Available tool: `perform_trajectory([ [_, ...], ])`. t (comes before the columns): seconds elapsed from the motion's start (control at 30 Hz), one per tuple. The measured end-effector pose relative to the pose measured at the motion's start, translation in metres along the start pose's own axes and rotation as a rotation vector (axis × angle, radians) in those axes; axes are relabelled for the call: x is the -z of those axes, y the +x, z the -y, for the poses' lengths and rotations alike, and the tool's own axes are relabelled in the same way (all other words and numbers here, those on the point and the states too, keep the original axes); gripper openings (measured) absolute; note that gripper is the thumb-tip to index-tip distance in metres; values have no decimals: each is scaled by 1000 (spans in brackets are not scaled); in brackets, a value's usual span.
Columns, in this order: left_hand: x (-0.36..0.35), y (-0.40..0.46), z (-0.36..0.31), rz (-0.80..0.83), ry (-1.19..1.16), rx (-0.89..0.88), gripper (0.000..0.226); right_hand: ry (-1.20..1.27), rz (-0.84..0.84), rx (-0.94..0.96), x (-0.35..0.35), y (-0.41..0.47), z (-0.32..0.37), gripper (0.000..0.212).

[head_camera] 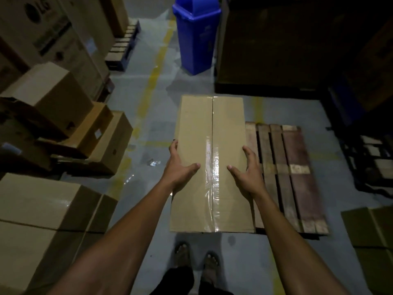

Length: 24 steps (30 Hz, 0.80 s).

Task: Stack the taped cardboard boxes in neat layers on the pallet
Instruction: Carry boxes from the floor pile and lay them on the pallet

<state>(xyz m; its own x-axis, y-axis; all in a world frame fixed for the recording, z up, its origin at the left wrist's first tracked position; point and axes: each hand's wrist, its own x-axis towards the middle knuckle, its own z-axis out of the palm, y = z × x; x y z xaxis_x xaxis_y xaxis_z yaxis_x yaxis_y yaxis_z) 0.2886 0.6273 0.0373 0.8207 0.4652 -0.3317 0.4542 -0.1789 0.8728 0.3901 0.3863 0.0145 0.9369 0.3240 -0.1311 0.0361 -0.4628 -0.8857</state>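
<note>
A long taped cardboard box [197,128] lies in front of me, clear tape running along its centre seam. It covers the left part of a wooden pallet [295,167] on the floor. My left hand [180,169] grips the box's left edge, thumb on top and fingers curled over the side. At the right edge my right hand [246,171] holds the box the same way, thumb on the top face. Whether the box rests on the pallet or hangs just above it I cannot tell.
Taped boxes stand at the lower left [42,220], more are piled at the left [63,124], and one sits at the lower right [372,235]. A blue bin [196,37] stands ahead. Dark stacks [276,50] rise behind the pallet. My feet [195,258] are just short of the box.
</note>
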Motion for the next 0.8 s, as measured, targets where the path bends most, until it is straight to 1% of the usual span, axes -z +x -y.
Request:
perform_trajectory([
  [0.17,-24,43,-21,42,70,-46,115,-34,-45,6,23,41,-11,86],
  [0.3,-32,90,-33,73,103,-72,115,-79,-62,-16,30,82,-14,91],
  [0.5,-39,153,-54,108,148,-109,114,-73,-69,-38,36,141,-17,96],
  [0.63,-50,194,-66,126,173,-154,115,-89,-66,-34,45,181,-15,93],
  [0.8,-75,245,-76,141,182,-146,117,-90,-43,-44,60,237,-27,92],
])
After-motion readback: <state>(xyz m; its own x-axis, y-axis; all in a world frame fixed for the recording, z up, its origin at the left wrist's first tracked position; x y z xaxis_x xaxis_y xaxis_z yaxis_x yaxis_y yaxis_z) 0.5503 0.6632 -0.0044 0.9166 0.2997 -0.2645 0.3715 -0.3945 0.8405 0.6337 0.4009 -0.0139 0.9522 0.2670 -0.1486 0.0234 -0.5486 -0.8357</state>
